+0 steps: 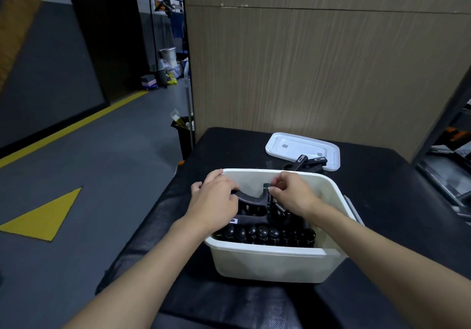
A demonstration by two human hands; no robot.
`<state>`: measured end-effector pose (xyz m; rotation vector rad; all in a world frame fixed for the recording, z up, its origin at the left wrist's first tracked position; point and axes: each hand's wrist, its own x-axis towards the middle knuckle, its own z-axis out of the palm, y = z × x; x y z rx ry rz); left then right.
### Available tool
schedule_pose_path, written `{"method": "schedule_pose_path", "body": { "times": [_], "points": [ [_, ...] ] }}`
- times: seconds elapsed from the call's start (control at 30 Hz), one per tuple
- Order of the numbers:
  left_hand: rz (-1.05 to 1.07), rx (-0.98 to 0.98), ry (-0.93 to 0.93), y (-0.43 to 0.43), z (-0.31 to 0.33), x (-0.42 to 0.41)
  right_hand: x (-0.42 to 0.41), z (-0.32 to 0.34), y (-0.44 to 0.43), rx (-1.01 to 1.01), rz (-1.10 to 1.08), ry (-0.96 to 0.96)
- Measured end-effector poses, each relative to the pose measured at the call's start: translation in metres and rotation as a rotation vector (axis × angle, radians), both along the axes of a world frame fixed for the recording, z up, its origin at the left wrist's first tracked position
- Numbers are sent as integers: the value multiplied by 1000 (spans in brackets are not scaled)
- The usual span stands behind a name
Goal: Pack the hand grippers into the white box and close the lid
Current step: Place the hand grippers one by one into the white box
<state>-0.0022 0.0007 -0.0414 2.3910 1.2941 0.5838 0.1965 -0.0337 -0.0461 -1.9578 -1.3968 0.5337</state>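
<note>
Both hands hold one black hand gripper [252,200] over the white box [267,265] on the desk [382,188]. The left hand [216,198] curls round its handle. The right hand [293,193] pinches its top end. The lid [300,147] lies behind the box.

Black grippers [257,210] in white box [275,262] (lid [293,145] off)

left hand [216,200], right hand [293,196] on one hand gripper [251,200] in white box [275,265]
</note>
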Motion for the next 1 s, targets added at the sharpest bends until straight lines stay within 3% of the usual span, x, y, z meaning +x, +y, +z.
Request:
{"method": "schedule_pose_path", "body": {
  "times": [0.2, 0.33, 0.7, 0.9, 1.0],
  "points": [
    [7, 20, 13, 0, 0, 0, 0, 1, -10, -64, 58, -10],
    [18, 26, -7, 1, -2, 0, -6, -8, -8, -59, 23, 167],
    [7, 37, -34, 1, -1, -1, -11, -10, -3, -11, -21, 333],
    [-6, 35, 10, 0, 0, -1, -12, -11, 10, 25, -86, 282],
    [0, 37, 43, 1, 0, 0, -13, -12, 13, 20, -127, 143]
  ]
}}
